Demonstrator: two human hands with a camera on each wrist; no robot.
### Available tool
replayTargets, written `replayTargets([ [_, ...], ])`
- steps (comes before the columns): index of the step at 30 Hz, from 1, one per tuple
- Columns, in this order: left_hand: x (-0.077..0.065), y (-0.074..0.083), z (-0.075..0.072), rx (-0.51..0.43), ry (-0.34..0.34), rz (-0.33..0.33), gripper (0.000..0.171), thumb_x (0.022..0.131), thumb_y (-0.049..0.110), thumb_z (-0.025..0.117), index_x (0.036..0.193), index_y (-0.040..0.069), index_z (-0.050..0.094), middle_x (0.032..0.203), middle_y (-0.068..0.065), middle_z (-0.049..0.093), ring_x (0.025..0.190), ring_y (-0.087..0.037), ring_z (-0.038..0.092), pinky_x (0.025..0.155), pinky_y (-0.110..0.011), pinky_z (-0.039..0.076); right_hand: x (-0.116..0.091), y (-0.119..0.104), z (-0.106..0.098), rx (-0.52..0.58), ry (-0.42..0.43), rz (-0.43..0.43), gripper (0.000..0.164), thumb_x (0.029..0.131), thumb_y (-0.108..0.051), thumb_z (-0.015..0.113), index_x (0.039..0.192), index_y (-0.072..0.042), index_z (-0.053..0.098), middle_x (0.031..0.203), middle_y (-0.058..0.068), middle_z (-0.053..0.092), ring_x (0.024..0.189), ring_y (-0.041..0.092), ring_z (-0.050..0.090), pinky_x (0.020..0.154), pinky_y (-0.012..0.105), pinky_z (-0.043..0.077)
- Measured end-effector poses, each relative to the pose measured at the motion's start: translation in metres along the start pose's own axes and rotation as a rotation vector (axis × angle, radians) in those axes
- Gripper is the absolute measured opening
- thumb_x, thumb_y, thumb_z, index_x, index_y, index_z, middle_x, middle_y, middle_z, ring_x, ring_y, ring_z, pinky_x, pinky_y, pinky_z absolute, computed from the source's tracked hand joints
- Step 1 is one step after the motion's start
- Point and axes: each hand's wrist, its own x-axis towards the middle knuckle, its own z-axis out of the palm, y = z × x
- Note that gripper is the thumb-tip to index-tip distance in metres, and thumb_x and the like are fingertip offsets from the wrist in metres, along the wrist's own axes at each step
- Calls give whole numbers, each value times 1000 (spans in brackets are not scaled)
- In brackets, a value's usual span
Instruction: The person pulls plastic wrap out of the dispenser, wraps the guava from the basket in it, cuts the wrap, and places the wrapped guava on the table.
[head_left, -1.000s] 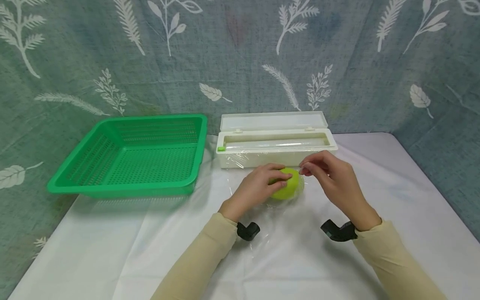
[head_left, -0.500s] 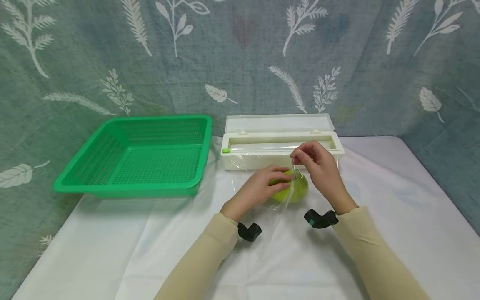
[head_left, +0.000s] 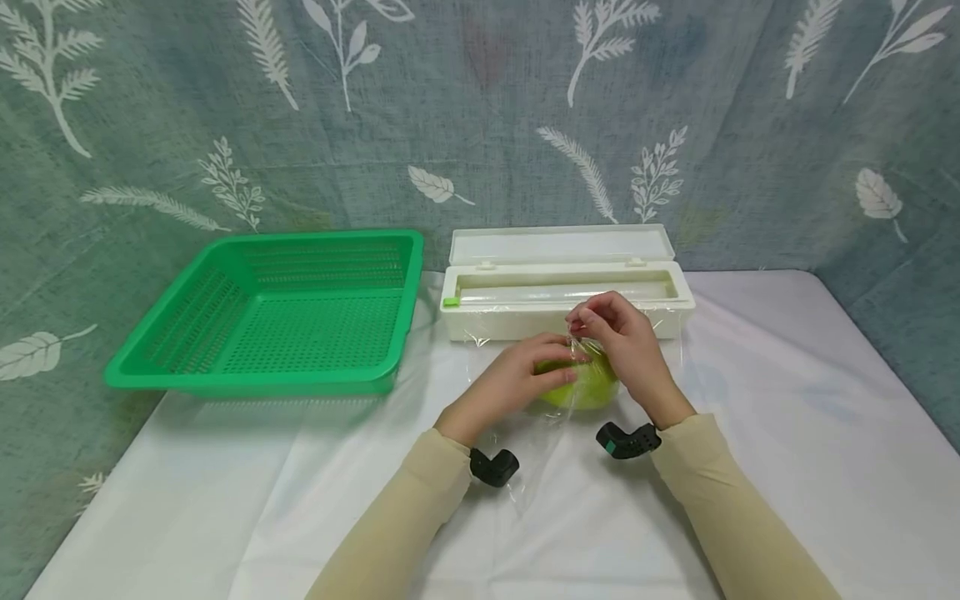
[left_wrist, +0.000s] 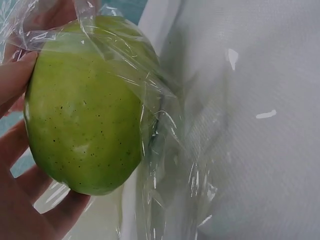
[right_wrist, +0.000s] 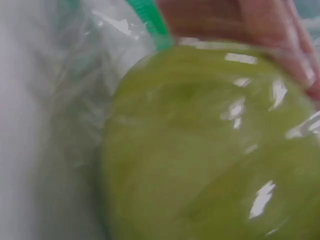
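Note:
A speckled green mango (left_wrist: 85,115) lies on the white cloth, partly covered by clear cling film (left_wrist: 165,120). My left hand (head_left: 517,375) grips it from the left, the thumb on one side and the fingers round the other, in the left wrist view. Over the fruit's top my right hand (head_left: 618,337) pinches a gathered edge of the film. In the right wrist view the mango (right_wrist: 200,150) fills most of the picture beneath shiny film, with some fingers at the top. More film runs from the fruit toward the wrap dispenser and down between my forearms.
Behind the hands stands a white cling film dispenser (head_left: 562,325), lid raised, a film roll (head_left: 525,294) inside and a green slider (head_left: 451,302) at its left end. A green plastic basket (head_left: 262,387) stands to the left. A patterned cloth (head_left: 480,125) hangs behind the table.
My right hand has come left and over the mango, drawing film across it; at the last it dips slightly. My left hand keeps its hold on the fruit.

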Motion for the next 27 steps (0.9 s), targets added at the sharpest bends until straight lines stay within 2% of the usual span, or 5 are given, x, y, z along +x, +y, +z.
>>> replayTargets([
  [3, 1, 0, -1, -28, 16, -18, 28, 85, 36, 59, 110, 26, 57, 112, 15, 52, 109, -1, 44, 94, -24, 33, -2, -6, 3, -25, -17, 23, 19, 91, -15, 51, 100, 2, 50, 101, 16, 58, 91, 24, 58, 80, 30, 47],
  [8, 0, -3, -1, -72, 49, -90, 28, 82, 37, 63, 105, 27, 51, 105, 15, 53, 104, -3, 46, 93, -27, 34, -4, -11, 6, -90, -19, 42, 18, 91, -15, 52, 99, 0, 52, 100, 14, 59, 91, 23, 57, 81, 28, 46],
  [14, -2, -6, -1, -155, 59, -179, 45, 76, 42, 66, 110, 26, 42, 111, 11, 52, 108, -3, 47, 91, -29, 37, -6, -9, 9, -224, -34, 30, 15, 90, -14, 53, 98, -2, 54, 97, 9, 61, 89, 17, 57, 78, 23, 46],
  [20, 0, -7, -3, -221, 67, -117, 62, 76, 39, 68, 125, 29, 31, 130, 10, 38, 116, -5, 43, 93, -29, 37, -6, -10, 10, -334, -34, 26, 15, 91, -15, 52, 99, -3, 55, 95, 9, 61, 88, 16, 56, 78, 26, 43],
  [27, 0, -7, -1, -223, 50, -131, 57, 77, 38, 67, 119, 26, 30, 128, 5, 37, 115, -4, 45, 90, -29, 39, -1, 18, 4, -381, -50, 38, 15, 89, -24, 55, 99, -13, 57, 93, -1, 61, 84, 12, 56, 75, 29, 45],
])
